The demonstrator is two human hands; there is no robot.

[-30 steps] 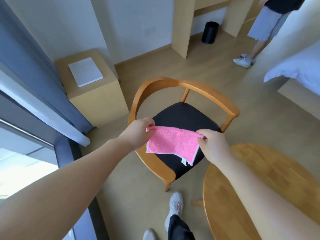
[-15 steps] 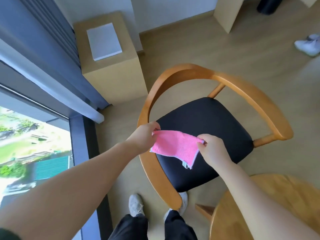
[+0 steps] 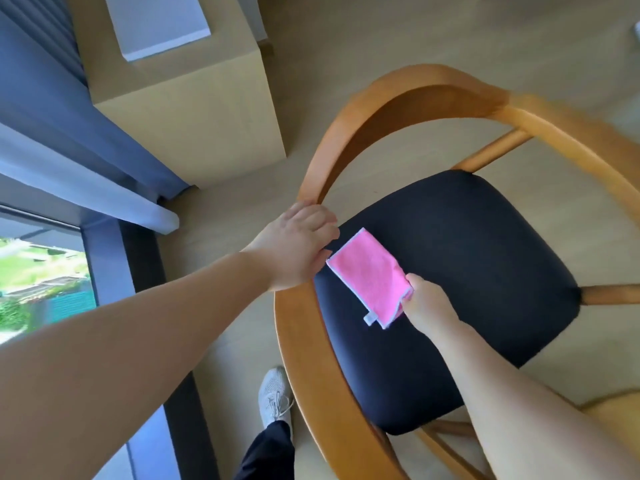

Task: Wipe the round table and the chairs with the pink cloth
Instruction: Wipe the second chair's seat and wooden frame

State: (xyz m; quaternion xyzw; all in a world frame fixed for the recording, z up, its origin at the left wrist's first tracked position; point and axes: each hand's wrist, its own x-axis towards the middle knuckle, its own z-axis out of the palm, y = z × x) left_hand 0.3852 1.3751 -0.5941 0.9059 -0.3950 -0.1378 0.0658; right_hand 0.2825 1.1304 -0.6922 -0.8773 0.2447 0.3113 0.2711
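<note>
A wooden armchair (image 3: pixel 363 133) with a black seat (image 3: pixel 467 271) fills the middle of the view. The pink cloth (image 3: pixel 367 275), folded to a small rectangle with a white tag, lies flat on the seat's left part. My right hand (image 3: pixel 427 304) pinches the cloth's near right corner. My left hand (image 3: pixel 298 247) rests on the curved left armrest, fingers loosely curled over the seat's edge, thumb just beside the cloth's far left corner and holding nothing. A sliver of the round wooden table (image 3: pixel 613 410) shows at the bottom right.
A light wooden cabinet (image 3: pixel 194 109) with a white pad (image 3: pixel 156 22) on top stands behind the chair at the left. Blue curtain (image 3: pixel 52 109) and a window (image 3: pixel 38 282) run along the left. My shoe (image 3: pixel 275 396) is on the floor beside the chair.
The view has closed in over the chair. The cloth, held stretched between both hands before, now lies folded on the seat; my left hand has let go and moved onto the armrest.
</note>
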